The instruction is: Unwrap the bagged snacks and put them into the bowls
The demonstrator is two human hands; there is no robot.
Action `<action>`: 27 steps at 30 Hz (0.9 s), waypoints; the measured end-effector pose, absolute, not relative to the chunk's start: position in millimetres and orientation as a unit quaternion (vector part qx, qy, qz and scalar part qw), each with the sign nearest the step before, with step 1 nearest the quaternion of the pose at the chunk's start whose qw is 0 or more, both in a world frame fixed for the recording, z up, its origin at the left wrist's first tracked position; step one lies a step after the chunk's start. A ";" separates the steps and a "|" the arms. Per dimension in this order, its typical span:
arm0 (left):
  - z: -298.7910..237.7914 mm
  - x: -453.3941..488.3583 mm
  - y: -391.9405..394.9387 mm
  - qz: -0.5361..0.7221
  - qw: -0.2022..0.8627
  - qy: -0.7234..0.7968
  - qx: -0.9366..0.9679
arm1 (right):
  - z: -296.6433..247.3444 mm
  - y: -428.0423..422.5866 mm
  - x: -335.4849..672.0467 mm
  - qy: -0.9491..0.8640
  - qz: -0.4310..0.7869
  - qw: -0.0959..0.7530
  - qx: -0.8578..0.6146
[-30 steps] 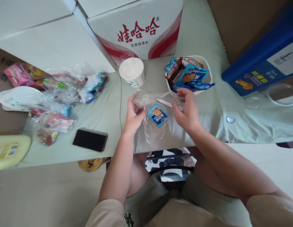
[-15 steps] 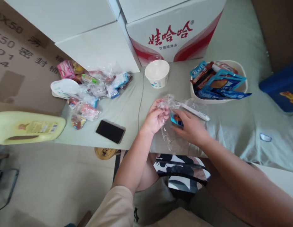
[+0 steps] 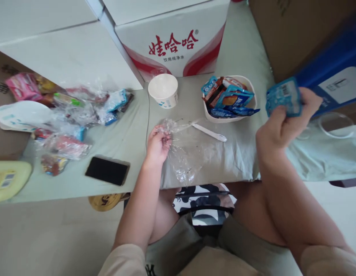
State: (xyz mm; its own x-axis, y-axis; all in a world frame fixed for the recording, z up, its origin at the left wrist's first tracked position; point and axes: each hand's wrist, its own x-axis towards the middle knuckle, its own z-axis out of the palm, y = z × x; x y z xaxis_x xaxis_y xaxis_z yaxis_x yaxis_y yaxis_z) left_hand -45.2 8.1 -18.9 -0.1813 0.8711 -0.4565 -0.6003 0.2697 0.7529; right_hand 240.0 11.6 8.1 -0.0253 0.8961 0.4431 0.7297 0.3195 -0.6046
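Gripped in my left hand (image 3: 159, 143) is the gathered end of a clear plastic bag (image 3: 185, 161), which spreads over the cloth toward me. My right hand (image 3: 292, 119) is raised at the right, closed on a blue snack packet (image 3: 284, 97). A white plastic strip (image 3: 209, 132) lies beside the bag. Beyond the bag stands a white paper bowl (image 3: 163, 92). To its right, a cream basket (image 3: 206, 115) holds several blue and brown packets (image 3: 235, 97).
Wrapped snacks (image 3: 77, 115) lie heaped at the left, near a black phone (image 3: 107, 170) and a yellow jug (image 3: 11, 180). White cartons (image 3: 172, 42) line the back. At the right are a blue box (image 3: 335, 76) and a clear round lid (image 3: 337, 125).
My right hand has moved from beside the bag to the far right and up, carrying the blue packet. My left hand keeps hold of the bag. The view has turned right.
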 end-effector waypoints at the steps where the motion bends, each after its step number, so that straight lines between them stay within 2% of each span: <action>1: -19.0 -44.4 8.8 0.590 0.623 0.496 0.138 | 8.1 11.5 244.1 -0.704 0.086 0.401 -0.580; 5: -20.7 -39.9 11.6 0.594 0.618 0.496 0.140 | 2.5 14.1 254.0 -0.676 -0.015 0.402 -0.617; 8: -22.2 -37.3 12.3 0.591 0.621 0.493 0.145 | -4.7 23.0 252.2 -0.679 -0.050 0.345 -0.646; 11: -22.8 -36.1 11.9 0.587 0.625 0.490 0.152 | -8.0 31.0 242.8 -0.709 -0.033 0.267 -0.651; 13: -22.5 -35.9 11.1 0.588 0.624 0.490 0.155 | -6.0 30.9 237.8 -0.721 -0.033 0.243 -0.648; 15: -21.9 -36.5 9.8 0.590 0.624 0.488 0.157 | -1.5 24.9 237.3 -0.706 -0.052 0.289 -0.644; 17: -20.6 -37.9 8.0 0.593 0.623 0.485 0.156 | 2.7 14.3 240.3 -0.650 -0.043 0.396 -0.647; 18: -19.6 -38.8 7.0 0.596 0.623 0.482 0.154 | 4.0 8.1 241.6 -0.605 -0.007 0.451 -0.656; 20: -16.8 -40.4 5.0 0.604 0.624 0.473 0.149 | 4.3 -3.0 240.7 -0.481 0.145 0.524 -0.688; 24: -8.4 -38.8 2.0 0.617 0.631 0.451 0.134 | -1.4 -5.4 216.7 -0.224 0.521 0.508 -0.648; 27: -2.2 -35.1 0.7 0.611 0.641 0.446 0.127 | -4.3 18.8 191.9 -0.149 0.601 0.514 -0.594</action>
